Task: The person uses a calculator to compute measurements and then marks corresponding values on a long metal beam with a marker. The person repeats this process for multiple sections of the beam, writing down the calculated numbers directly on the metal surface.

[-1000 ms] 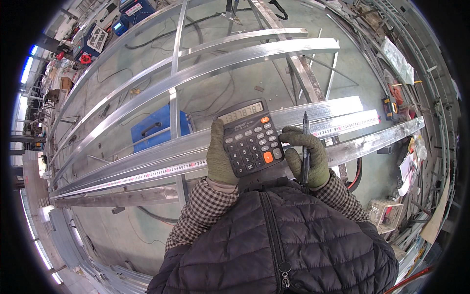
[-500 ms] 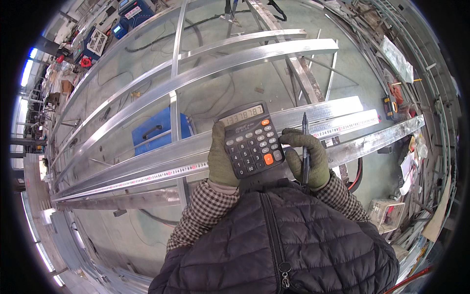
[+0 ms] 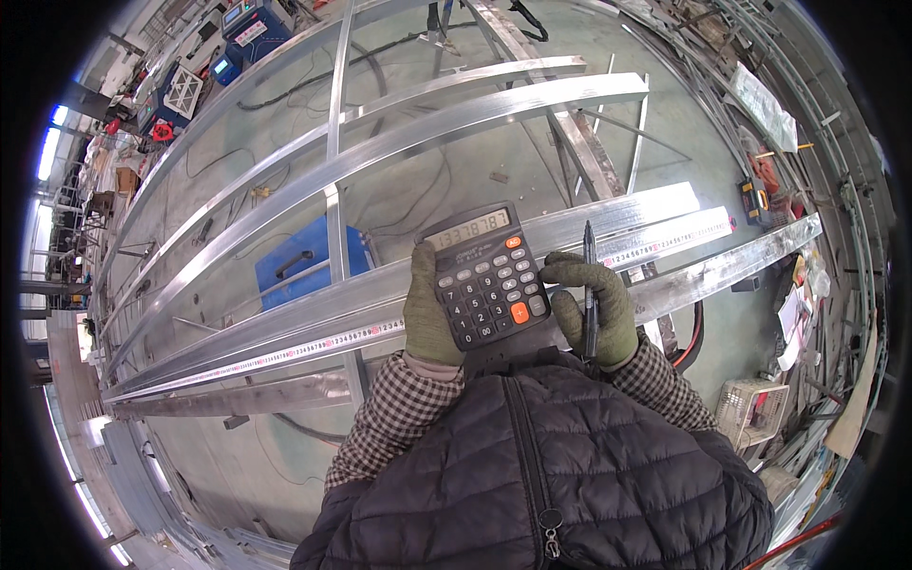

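Note:
A dark grey calculator (image 3: 489,275) with grey and orange keys is held up in front of my chest, digits showing on its display. My left hand (image 3: 429,309), in a green glove, grips its left side. Beside its right edge is my right hand (image 3: 608,313), gloved in green too, with its fingers curled around a black pen (image 3: 590,294) that stands nearly upright. The right index finger reaches to the calculator's edge; whether it touches a key I cannot tell. Below the hands, a white measuring tape (image 3: 313,350) lies stretched along silvery metal bars (image 3: 608,214).
Long metal bars (image 3: 475,106) cross a steel support (image 3: 584,157) beyond my hands. A blue case (image 3: 313,261) sits on the floor behind the bars. At the right are a white basket (image 3: 750,413) and stacked metal stock. Blue machines (image 3: 255,27) stand at the far left.
The view has shifted very slightly, moving the bars a little within it. Both hands keep their hold on the calculator and the pen.

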Demonstrator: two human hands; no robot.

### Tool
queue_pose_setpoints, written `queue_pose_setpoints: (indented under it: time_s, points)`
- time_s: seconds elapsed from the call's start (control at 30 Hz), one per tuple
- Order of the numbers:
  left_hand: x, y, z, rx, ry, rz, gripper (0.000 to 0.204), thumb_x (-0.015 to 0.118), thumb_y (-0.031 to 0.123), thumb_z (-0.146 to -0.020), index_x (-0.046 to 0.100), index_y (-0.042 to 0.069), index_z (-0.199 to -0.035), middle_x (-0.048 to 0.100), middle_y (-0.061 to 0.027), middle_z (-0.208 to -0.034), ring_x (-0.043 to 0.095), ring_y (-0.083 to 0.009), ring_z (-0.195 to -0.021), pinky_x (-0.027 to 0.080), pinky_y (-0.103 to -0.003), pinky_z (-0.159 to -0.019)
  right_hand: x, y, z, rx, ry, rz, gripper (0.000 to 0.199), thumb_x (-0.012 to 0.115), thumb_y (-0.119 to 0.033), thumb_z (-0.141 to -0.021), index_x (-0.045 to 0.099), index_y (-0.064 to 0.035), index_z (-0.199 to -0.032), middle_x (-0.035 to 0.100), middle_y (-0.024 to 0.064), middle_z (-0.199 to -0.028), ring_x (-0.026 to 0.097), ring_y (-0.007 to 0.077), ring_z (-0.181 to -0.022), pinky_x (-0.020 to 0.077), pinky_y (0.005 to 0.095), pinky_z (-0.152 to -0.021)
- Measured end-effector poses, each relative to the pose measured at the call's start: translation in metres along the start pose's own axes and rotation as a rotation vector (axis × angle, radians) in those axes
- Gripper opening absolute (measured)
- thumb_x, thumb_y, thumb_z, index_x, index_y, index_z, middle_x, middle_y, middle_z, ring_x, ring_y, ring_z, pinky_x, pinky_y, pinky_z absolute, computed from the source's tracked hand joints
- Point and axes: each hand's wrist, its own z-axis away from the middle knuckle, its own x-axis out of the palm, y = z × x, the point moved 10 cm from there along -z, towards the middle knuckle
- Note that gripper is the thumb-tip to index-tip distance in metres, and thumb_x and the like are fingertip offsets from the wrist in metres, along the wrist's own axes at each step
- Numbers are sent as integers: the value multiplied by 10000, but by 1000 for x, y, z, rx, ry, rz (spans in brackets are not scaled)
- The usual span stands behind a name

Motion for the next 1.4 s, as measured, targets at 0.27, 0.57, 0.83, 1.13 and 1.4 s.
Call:
queue_pose_setpoints:
  time_s: [0.27,0.57,0.83,1.13,1.4]
  points:
    - [1,0,2,-2,-9,0,654,573,565,-1131,607,13,-1479,734,-214,-1366,774,-342,-1190,689,-496,-990,0,5,2,10,11,12,296,785,-33,-963,695,-22,-1245,768,226,-1218,771,353,-1145,590,440,-1010]
    - [-2,-1,4,-7,33,-11,653,581,569,-1126,615,15,-1471,742,-209,-1351,778,-335,-1179,691,-485,-985,3,9,5,46,-54,13,290,744,-83,-1023,637,-18,-1284,776,196,-1234,721,358,-1262,545,486,-1105]
    - [-2,-4,3,-26,26,28,659,586,570,-1123,614,12,-1472,743,-215,-1353,782,-341,-1172,695,-487,-975,0,6,2,49,-3,2,267,778,-40,-969,705,-18,-1226,765,228,-1223,768,348,-1155,589,436,-1018]
    - [-4,-5,0,-30,-7,46,660,573,565,-1129,600,14,-1490,728,-231,-1380,774,-357,-1198,694,-510,-986,0,8,2,54,-7,20,273,779,-38,-964,711,-22,-1228,762,217,-1228,764,343,-1161,585,442,-1026]
    - [-3,-4,1,-37,0,61,643,569,555,-1133,603,15,-1481,737,-226,-1360,783,-353,-1178,702,-507,-970,-1,6,1,40,10,22,274,785,-38,-954,717,-30,-1220,768,208,-1218,767,348,-1152,589,441,-1020]
